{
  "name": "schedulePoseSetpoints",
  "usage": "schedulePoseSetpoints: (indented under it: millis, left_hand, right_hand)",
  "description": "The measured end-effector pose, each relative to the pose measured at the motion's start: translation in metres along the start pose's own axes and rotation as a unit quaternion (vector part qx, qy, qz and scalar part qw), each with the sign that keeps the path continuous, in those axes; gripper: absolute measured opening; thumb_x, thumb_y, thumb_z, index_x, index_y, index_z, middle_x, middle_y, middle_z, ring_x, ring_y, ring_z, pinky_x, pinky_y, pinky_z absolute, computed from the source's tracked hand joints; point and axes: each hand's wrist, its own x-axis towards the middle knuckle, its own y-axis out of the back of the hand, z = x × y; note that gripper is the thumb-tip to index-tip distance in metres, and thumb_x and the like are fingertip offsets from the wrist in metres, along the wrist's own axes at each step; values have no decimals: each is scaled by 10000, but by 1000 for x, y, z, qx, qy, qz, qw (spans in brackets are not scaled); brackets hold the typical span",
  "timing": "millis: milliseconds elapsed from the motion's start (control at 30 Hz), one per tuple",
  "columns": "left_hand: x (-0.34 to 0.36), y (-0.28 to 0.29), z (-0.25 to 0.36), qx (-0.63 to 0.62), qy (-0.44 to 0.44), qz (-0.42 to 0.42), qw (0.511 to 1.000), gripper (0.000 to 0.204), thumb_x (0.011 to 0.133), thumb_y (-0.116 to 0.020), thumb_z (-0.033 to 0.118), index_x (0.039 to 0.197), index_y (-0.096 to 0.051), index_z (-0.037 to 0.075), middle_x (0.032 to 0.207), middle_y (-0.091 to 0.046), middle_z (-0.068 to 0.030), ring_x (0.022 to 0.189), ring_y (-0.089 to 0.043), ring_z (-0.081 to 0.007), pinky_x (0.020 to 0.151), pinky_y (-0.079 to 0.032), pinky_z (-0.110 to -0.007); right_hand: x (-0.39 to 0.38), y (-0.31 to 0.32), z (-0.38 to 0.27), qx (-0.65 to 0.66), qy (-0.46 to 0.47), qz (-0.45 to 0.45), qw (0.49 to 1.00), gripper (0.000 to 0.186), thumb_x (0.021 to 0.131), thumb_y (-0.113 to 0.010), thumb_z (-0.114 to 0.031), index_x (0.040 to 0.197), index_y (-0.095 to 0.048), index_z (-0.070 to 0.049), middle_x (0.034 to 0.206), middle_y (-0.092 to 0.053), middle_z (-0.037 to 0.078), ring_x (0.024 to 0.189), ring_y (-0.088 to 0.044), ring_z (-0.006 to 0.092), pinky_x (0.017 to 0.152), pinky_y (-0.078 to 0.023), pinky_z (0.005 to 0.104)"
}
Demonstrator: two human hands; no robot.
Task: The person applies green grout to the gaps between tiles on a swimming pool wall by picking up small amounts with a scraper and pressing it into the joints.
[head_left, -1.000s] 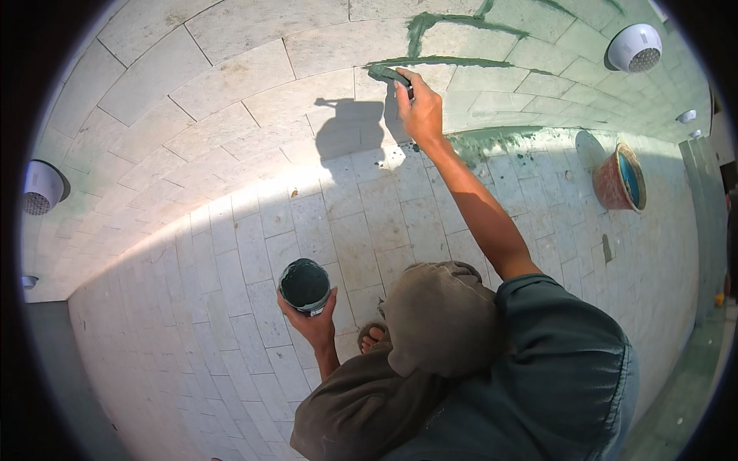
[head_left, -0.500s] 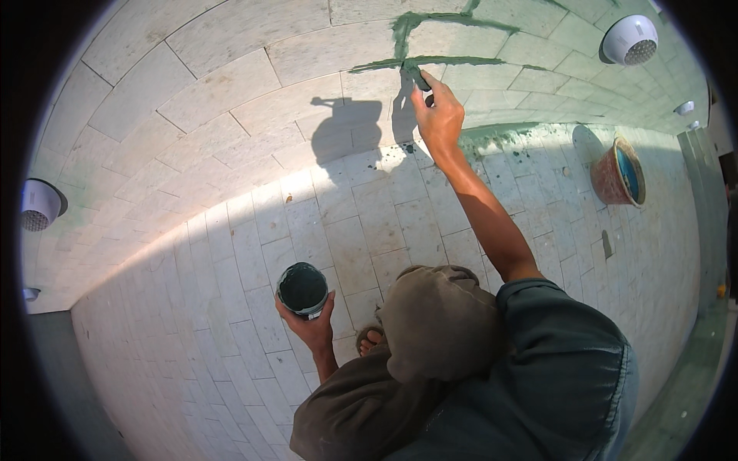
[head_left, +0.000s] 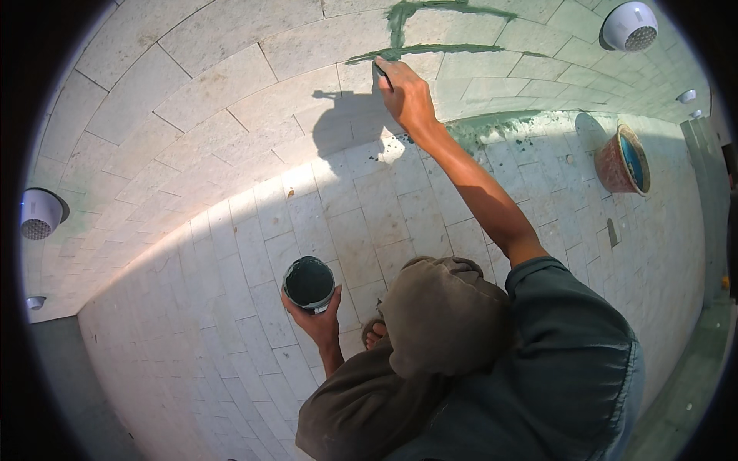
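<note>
My left hand (head_left: 317,316) is wrapped round a cup (head_left: 310,309) of dark green paste (head_left: 309,281), held upright over the floor. With my right arm stretched out to the wall, my right hand (head_left: 407,96) closes on a small dark flat spreader (head_left: 379,70), mostly hidden by the fingers. Its fingertips are at the wall, just below the left part of a horizontal green-smeared joint (head_left: 453,49). A vertical green band (head_left: 397,31) rises from that joint to another smeared joint above it.
A reddish bucket (head_left: 617,163) with blue inside stands on the tiled floor (head_left: 369,207) at the right. White round fixtures (head_left: 630,28) project from the tiled wall (head_left: 223,69), one at far left (head_left: 40,213). Green splashes (head_left: 492,131) mark the wall's foot.
My right hand has moved left and slightly up along the green joint, the spreader still in it. My left hand keeps holding the cup. The whole view has shifted slightly.
</note>
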Motion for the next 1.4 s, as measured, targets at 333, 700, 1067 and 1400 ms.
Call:
schedulePoseSetpoints:
  millis: [333, 700, 1067, 1400]
  left_hand:
    - [3, -1, -10, 24, -15, -1, 1000, 1010, 632, -929, 131, 1432, -327, 1, 1318, -442, -166, 1225, -481, -285, 1031, -410, -411]
    - [15, 8, -4, 91, -99, -20, 991, 1031, 621, -933, 137, 1448, -331, 8, 1376, -422, -175, 1273, -456, -315, 1033, -415, -424]
    - [14, -2, 3, 57, -95, -41, 993, 1035, 623, -930, 133, 1453, -325, 7, 1396, -398, -184, 1269, -470, -313, 1005, -458, -424]
    - [9, -1, 5, 81, -109, -62, 989, 1047, 630, -932, 153, 1460, -310, 10, 1398, -393, -187, 1278, -464, -313, 991, -476, -422]
  right_hand:
    - [0, 4, -10, 52, -3, -106, 993, 336, 874, -637, -36, 1209, -654, -59, 1050, -685, 184, 920, -669, 377, 803, -564, 411]
    - [-19, 35, -70, 156, -41, -174, 971, 308, 862, -717, -102, 1164, -687, -41, 897, -706, 119, 642, -628, 159, 598, -521, 271]
    - [-13, 58, 18, -64, -82, 32, 994, 283, 847, -705, -67, 1125, -697, -17, 912, -699, 154, 705, -680, 230, 616, -550, 323]
    - [0, 19, -3, -17, -50, -20, 998, 305, 857, -648, -33, 1159, -656, 5, 1055, -679, 234, 910, -670, 395, 793, -554, 413]
